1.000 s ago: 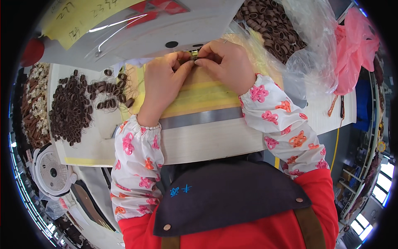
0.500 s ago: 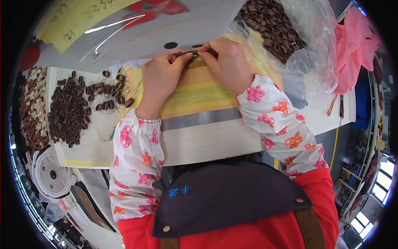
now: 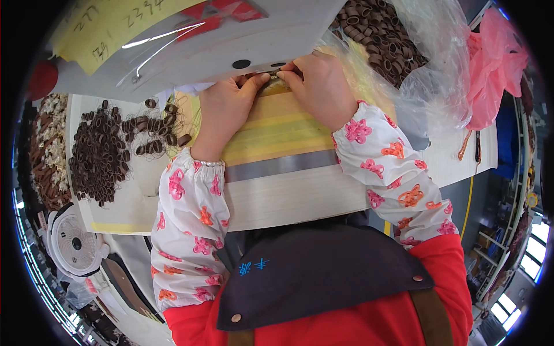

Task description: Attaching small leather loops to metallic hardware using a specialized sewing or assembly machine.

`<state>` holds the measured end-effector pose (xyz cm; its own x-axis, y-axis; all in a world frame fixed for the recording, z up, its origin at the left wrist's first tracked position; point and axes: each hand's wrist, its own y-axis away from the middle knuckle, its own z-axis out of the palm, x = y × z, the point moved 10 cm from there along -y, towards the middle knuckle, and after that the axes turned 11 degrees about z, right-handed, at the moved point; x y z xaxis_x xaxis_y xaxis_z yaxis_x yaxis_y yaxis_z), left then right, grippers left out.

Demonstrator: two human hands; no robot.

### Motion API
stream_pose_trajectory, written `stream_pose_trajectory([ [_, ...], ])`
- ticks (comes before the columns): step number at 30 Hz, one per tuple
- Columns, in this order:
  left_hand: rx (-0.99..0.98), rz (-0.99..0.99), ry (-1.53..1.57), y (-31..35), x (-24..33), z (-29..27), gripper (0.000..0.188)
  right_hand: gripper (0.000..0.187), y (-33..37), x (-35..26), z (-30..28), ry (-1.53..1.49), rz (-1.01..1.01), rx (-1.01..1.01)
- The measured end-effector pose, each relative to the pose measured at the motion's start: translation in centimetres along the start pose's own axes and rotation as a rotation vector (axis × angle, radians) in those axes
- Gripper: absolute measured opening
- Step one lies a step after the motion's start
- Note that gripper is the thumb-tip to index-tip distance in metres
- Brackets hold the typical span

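My left hand (image 3: pixel 226 112) and my right hand (image 3: pixel 324 91) meet at the lower edge of the white sewing machine (image 3: pixel 190 63), thumbs and fingertips pinched together. A small dark piece shows between their tips; its kind is too small and covered to make out. Both hands rest over a work surface banded with yellow tape (image 3: pixel 271 130). To the left, a pile of small brown loops (image 3: pixel 98 150) lies on the table, with several more loops (image 3: pixel 153 127) trailing loose thread nearer the machine. The needle area is hidden behind the machine body.
A clear plastic bag (image 3: pixel 435 75) holds more brown loops (image 3: pixel 384 40) at the far right, beside a pink plastic bag (image 3: pixel 490 75). A white fan (image 3: pixel 75 242) stands at the lower left. The pale table (image 3: pixel 288 202) ends at its front edge before me.
The view has shifted slightly. My hands stay together at the machine's edge, with the fingertips still pinched and hardly moved.
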<state>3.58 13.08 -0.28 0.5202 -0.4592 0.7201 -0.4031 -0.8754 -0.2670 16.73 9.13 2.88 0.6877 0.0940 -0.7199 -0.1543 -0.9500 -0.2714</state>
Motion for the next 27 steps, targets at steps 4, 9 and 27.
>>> stream_pose_trajectory([
  [4, -0.018, -0.044, -0.019, 0.1, 0.2, 0.0, 0.027, 0.010, 0.0, 0.3, 0.1, 0.010, 0.002, -0.001],
  [9, -0.012, -0.112, -0.008, 0.2, -0.7, -0.1, 0.033, 0.012, -0.1, -0.3, -0.1, 0.065, -0.045, 0.028],
  [27, -0.024, -0.121, 0.025, 0.1, -0.5, 0.5, 0.027, 0.011, -0.4, 0.5, 0.0, 0.014, -0.018, -0.006],
])
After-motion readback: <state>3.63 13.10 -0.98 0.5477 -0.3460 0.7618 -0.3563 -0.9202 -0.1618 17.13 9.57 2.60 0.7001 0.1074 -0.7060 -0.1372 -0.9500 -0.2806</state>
